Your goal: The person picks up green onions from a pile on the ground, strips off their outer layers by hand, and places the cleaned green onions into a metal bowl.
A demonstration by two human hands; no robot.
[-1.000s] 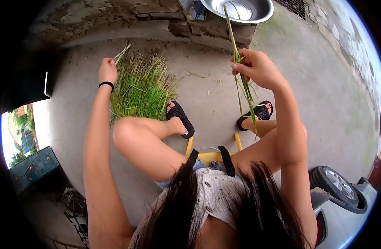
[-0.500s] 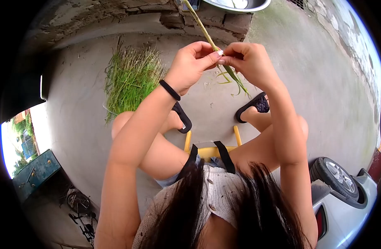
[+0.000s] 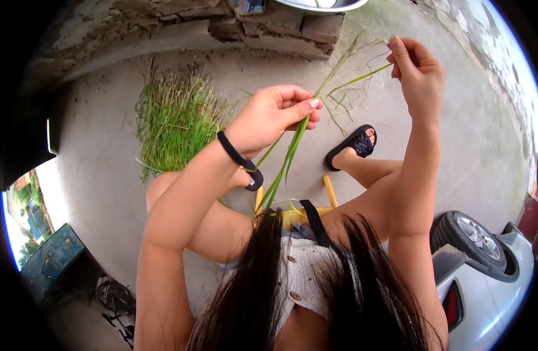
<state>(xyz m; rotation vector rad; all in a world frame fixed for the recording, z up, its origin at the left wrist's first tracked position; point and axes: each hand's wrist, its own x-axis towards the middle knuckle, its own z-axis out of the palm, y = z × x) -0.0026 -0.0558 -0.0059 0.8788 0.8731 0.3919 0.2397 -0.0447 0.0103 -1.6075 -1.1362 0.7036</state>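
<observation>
Half a second earlier the two hands had met on the stalk; now they stood well apart. The left hand [image 3: 275,114] was closed round the stalk [image 3: 334,69], in front of the person's knees, while the right hand [image 3: 418,73], out to the side, pinched a thin, papery strip [image 3: 371,43]. The stalk was pale and smooth above, its flat green leaves [image 3: 291,153] trailing toward the yellow stool [image 3: 330,192]. A shaggy grass heap [image 3: 178,120] (straw-coloured at its far end) lay on the concrete floor [image 3: 292,70]. Bare floor opened beyond the right sandal [image 3: 362,140]; the rough brick ledge [image 3: 269,38] bounded the far side.
</observation>
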